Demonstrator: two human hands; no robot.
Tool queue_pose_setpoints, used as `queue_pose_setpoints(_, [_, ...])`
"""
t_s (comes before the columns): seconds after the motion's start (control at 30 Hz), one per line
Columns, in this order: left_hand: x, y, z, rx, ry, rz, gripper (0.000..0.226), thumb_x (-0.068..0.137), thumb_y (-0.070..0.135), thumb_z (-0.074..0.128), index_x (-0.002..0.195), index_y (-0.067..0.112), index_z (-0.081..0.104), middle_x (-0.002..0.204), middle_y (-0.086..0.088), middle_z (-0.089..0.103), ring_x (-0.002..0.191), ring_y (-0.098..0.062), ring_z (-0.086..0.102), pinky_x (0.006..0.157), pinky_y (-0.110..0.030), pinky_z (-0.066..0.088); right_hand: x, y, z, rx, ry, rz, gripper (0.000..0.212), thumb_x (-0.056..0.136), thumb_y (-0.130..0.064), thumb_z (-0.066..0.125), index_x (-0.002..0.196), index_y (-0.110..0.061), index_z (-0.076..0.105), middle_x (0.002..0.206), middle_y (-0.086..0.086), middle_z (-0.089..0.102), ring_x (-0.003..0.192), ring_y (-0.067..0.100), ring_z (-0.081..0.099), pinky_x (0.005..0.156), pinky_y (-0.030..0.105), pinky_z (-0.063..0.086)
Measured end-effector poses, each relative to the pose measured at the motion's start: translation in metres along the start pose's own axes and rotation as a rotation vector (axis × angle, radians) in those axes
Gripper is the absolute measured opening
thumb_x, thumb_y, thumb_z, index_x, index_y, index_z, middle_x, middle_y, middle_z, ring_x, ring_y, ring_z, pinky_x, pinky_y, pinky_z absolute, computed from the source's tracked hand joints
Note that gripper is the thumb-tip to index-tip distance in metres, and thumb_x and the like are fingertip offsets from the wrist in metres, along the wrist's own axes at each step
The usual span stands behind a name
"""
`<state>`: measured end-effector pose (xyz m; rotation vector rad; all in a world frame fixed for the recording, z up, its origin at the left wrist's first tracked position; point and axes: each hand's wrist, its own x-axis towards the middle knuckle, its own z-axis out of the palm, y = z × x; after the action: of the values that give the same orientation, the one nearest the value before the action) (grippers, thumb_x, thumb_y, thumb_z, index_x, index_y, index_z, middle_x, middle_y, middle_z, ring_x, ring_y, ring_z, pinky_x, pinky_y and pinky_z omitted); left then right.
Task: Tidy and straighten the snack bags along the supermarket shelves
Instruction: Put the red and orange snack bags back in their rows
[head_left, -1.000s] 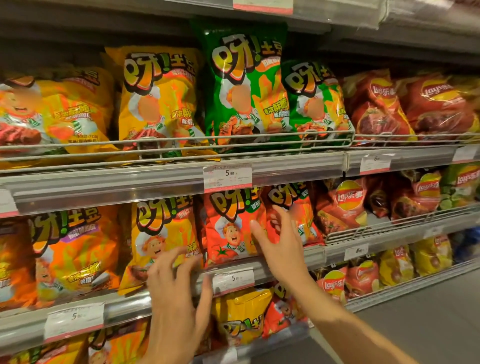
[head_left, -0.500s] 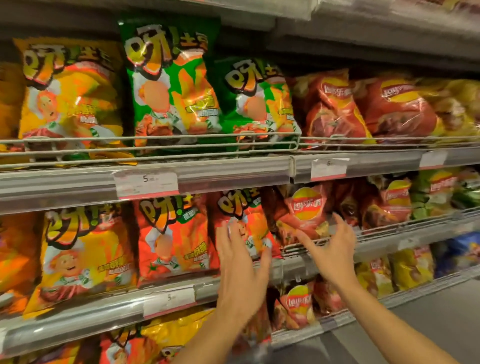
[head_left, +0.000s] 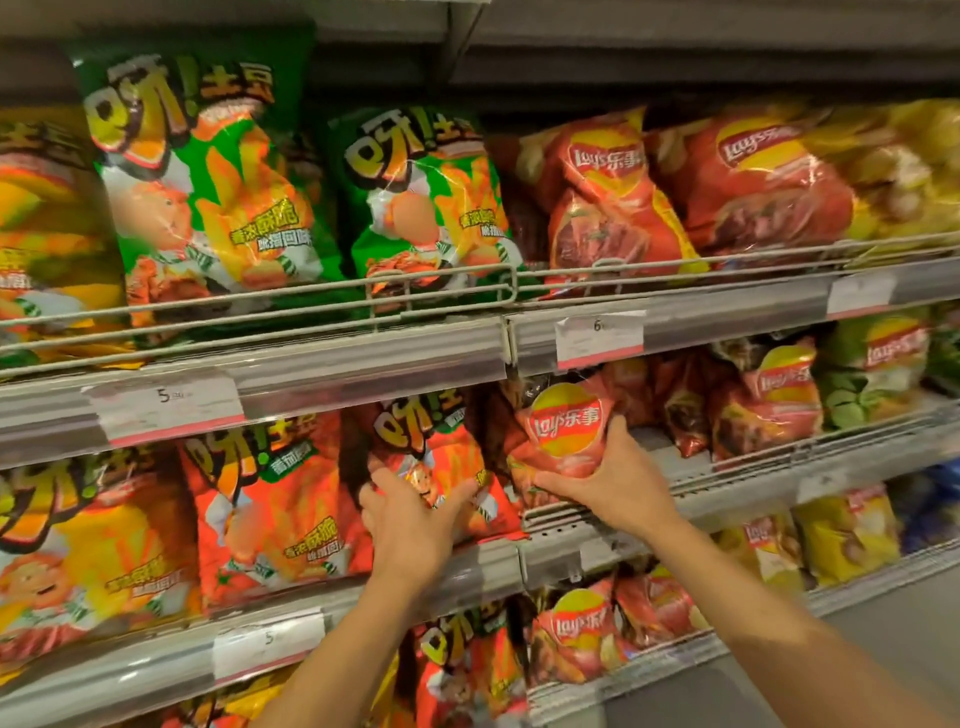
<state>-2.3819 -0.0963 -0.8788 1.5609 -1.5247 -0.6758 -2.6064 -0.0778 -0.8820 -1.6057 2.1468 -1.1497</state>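
Head view: left hand (head_left: 410, 512) grasps the orange bag (head_left: 441, 467) at the middle shelf (head_left: 571, 553) front edge; right hand (head_left: 618, 478) grasps the red bag (head_left: 563, 431) just beside it. Straightening is underway; next, both bags likely need setting upright behind the rail

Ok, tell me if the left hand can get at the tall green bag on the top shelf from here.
Probably yes: the tall green bag stands exposed above its wire rail. But the left hand is holding an orange bag on the shelf below and must let go first.
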Motion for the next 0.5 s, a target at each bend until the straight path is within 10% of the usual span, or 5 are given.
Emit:
queue_pose_setpoints(0.3, [-0.046,-0.023,-0.006,0.053,0.019,0.423,0.074,0.103,0.028,0.048,0.158,0.008,0.003,0.166,-0.008,-0.005,0.153,-0.014,-0.009,0.120,-0.018,-0.003,-0.024,0.001,0.005,0.079,0.130,-0.032,0.129,0.055,-0.081,0.074,0.154,-0.011,0.030,0.150,0.011,0.043,0.141,0.029,0.039,0.115,0.049,0.037])
queue_pose_setpoints(0.5, [-0.095,-0.084,-0.027,0.041,0.003,0.679,0.029,0.100,0.019,0.055,0.129,0.019,0.051,0.129,0.008,0.047,0.127,-0.008,0.044,0.106,-0.020,0.035,-0.084,0.016,0.049,0.137,0.591,-0.252,0.037,0.094,-0.029,0.070,0.120,-0.007,0.055,0.117,0.009,0.053,0.113,0.028,0.047,0.099,0.044,0.041])
